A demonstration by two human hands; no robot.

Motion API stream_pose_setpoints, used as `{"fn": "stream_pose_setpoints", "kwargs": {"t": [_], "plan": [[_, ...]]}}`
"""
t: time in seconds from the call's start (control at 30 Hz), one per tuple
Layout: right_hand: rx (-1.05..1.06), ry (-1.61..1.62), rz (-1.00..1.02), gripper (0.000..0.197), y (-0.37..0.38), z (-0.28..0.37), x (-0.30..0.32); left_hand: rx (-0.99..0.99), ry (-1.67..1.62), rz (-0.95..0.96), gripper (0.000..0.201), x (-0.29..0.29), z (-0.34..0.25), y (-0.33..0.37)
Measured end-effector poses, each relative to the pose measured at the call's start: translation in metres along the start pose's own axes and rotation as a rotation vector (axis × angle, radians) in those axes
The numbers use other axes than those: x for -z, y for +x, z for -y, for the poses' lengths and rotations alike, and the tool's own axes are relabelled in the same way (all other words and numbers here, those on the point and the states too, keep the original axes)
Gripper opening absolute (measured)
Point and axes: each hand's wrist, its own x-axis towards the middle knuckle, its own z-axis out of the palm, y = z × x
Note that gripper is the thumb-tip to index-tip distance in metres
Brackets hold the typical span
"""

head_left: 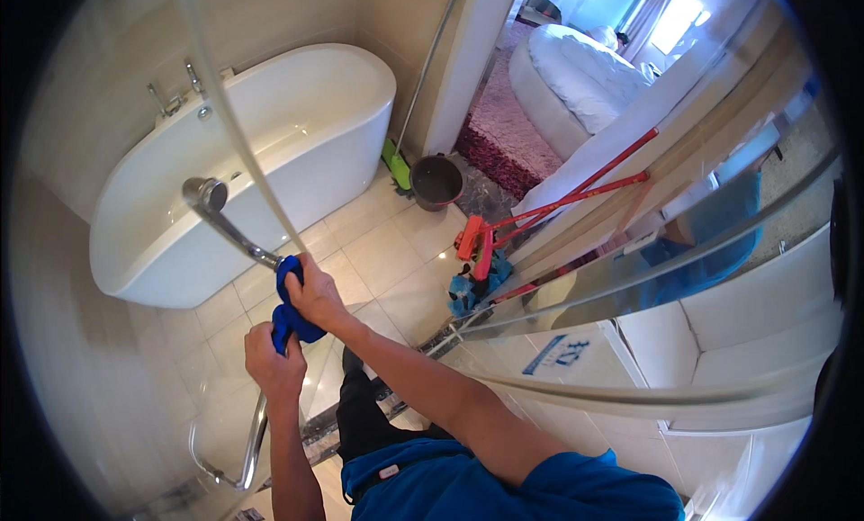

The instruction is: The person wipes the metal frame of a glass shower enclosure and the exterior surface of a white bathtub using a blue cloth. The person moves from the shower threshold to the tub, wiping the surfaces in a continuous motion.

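Observation:
A long chrome bar (236, 235) with a round end fitting runs down in front of me and bends near the bottom; it looks like a shower-door handle. A blue cloth (288, 327) is bunched around its middle. My right hand (315, 294) is closed on the upper part of the cloth, with the bar passing out above it. Just below, my left hand (275, 363) grips the cloth's lower part, and the bar comes out beneath. The cloth and fingers hide the bar between the hands.
A white bathtub (270, 206) stands ahead on the left. Beyond are a dark bucket (436, 181) and a green-headed mop (396, 164). Red-handled cleaning tools (576, 195) lean by the doorway. Curved glass (576, 377) is close on the right, above the tiled floor (387, 256).

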Motion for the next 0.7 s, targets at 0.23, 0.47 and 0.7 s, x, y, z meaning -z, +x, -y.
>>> {"fn": "stream_pose_setpoints", "kwargs": {"t": [0.23, 0.47, 0.7], "plan": [[-0.024, 0.011, 0.089, 0.031, 0.023, 0.003, -0.030, 0.079, -0.025, 0.014, 0.028, 0.009, 0.017, 0.020], [-0.081, 0.004, 0.264, 0.030, 0.023, 0.007, -0.023, 0.064, -0.033, 0.080, 0.030, 0.008, 0.028, 0.011], [-0.093, -0.076, 0.373, 0.029, 0.033, 0.011, -0.003, 0.028, -0.068, 0.121, 0.029, 0.006, 0.015, 0.028]]}}
